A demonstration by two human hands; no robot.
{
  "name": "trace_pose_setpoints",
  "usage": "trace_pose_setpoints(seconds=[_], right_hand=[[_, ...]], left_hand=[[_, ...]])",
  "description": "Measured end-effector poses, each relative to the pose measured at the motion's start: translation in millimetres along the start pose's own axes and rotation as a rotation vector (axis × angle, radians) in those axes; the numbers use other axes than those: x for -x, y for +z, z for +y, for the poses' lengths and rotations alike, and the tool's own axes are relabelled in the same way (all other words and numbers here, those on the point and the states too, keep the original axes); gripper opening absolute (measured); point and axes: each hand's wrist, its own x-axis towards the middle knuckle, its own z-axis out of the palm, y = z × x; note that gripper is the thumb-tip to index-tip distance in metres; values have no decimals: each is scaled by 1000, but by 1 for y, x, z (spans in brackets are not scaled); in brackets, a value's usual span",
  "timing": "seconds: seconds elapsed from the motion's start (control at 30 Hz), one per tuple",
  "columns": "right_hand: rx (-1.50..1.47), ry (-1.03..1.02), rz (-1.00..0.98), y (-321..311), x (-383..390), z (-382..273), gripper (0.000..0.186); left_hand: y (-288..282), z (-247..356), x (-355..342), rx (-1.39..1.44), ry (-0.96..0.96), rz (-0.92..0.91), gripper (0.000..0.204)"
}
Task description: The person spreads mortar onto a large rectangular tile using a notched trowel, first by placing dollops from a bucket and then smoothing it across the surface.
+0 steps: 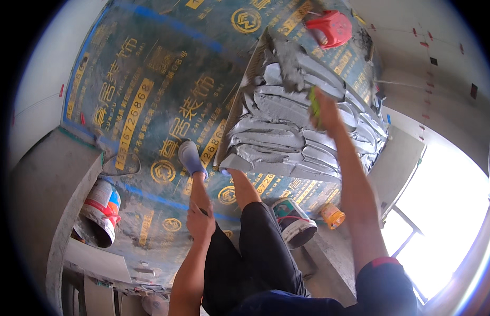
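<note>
My right hand (327,117) is wrapped round the green handle (315,108) of a trowel, slightly blurred by motion. The trowel's blade (291,66) looks smeared with grey paste and lies over the far part of a large slab. Thick grey mortar (276,113) covers this slab in long, uneven ridges. The slab's bare near edge (284,167) shows just beyond my feet. My left hand (201,222) hangs beside my left knee, away from the slab. Its fingers are curled, with a small dark patch between them that I cannot make out.
Printed green sheeting (166,116) covers the floor. A red plastic container (332,29) sits past the slab's far end. Near my right leg stand a bucket (295,221) and a small orange tub (333,216). Another bucket (100,210) is beside the low left wall (55,179).
</note>
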Motion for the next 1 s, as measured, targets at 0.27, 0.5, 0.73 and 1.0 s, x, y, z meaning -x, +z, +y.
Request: trace_pose_setpoints(seconds=[0.27, 0.5, 0.73, 1.0], right_hand=[[274, 51, -309, -25, -6, 4, 53], [594, -47, -397, 32, 92, 98, 52], [1270, -485, -101, -7, 57, 91, 40], [844, -707, 212, -37, -12, -7, 46]], left_hand=[[10, 7, 3, 2, -48, -54, 71], [19, 9, 3, 4, -63, -69, 72], [20, 18, 3, 16, -100, -115, 73], [24, 10, 8, 11, -112, -114, 72]])
